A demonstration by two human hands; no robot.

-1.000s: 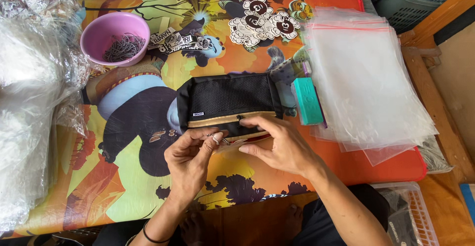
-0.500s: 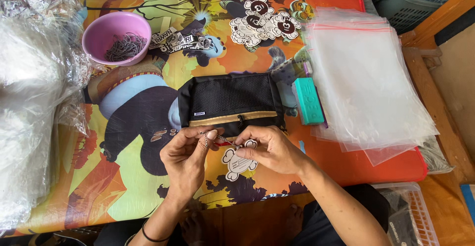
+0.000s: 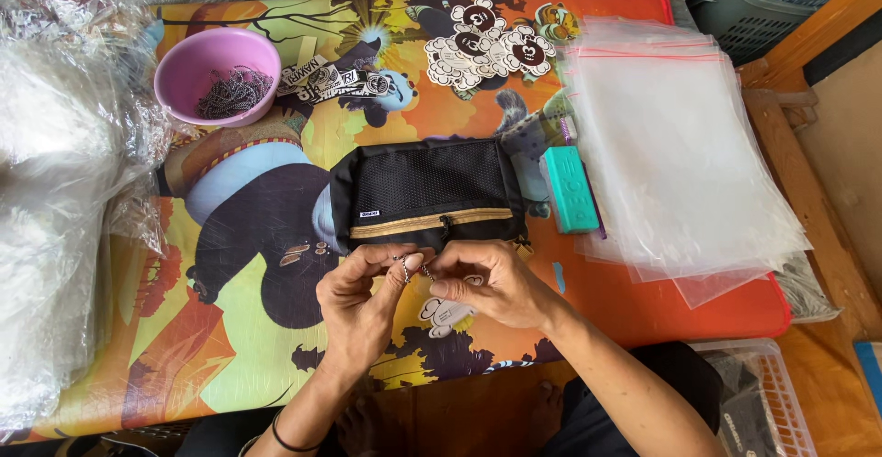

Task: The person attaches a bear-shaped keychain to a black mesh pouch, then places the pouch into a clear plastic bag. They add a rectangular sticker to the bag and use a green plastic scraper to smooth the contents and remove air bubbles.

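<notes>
Both hands meet just below the black pouch (image 3: 427,195), left hand (image 3: 363,296) and right hand (image 3: 487,282) pinching a tiny metal chain (image 3: 413,269) between fingertips, with a paper tag (image 3: 446,312) dangling under it. The pouch lies close on the surface (image 3: 230,347), its zipper in easy reach.

Left hand (image 3: 363,296) and right hand (image 3: 487,282) pinch a small ball chain (image 3: 415,269) between fingertips, a paper tag (image 3: 447,313) hanging below. Black pouch (image 3: 427,191) just beyond on patterned surface (image 3: 230,328). Pink bowl (image 3: 218,76) far left.

small metal ball chain (image 3: 415,270) with white paper tag (image 3: 445,312), just below black pouch (image 3: 427,191)
</notes>
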